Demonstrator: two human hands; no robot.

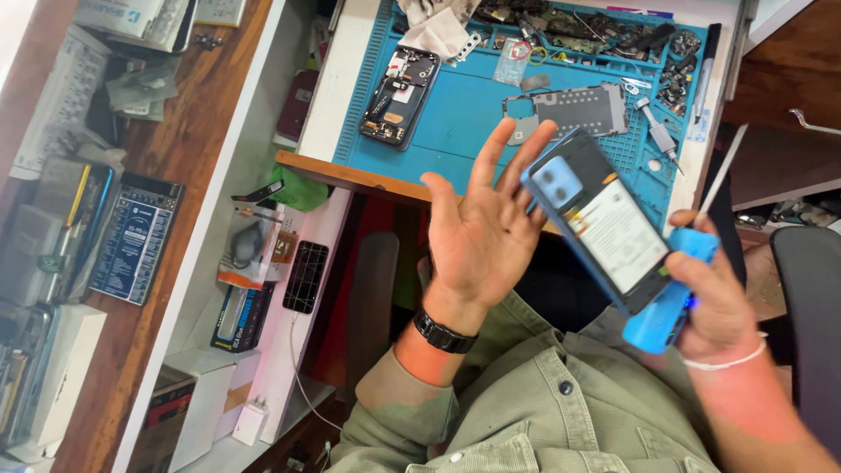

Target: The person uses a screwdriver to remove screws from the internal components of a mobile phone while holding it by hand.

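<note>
My left hand (482,232) is held palm up with the fingers spread, a black watch on its wrist. Its fingertips touch the edge of an opened blue phone (604,223), whose white-labelled battery and blue camera block show. My right hand (714,302) is shut on a chunky blue tool (661,315) with a thin white tip (725,168), and its thumb presses on the phone's lower end. Both hands hover in front of the desk edge, above my lap.
A blue work mat (464,114) on the desk holds a dark disassembled phone (399,95), a grey metal plate (574,109), a small screwdriver (655,130) and several loose parts along the far edge. Left shelves carry boxes and a black phone (307,276). A dark chair (810,307) is at right.
</note>
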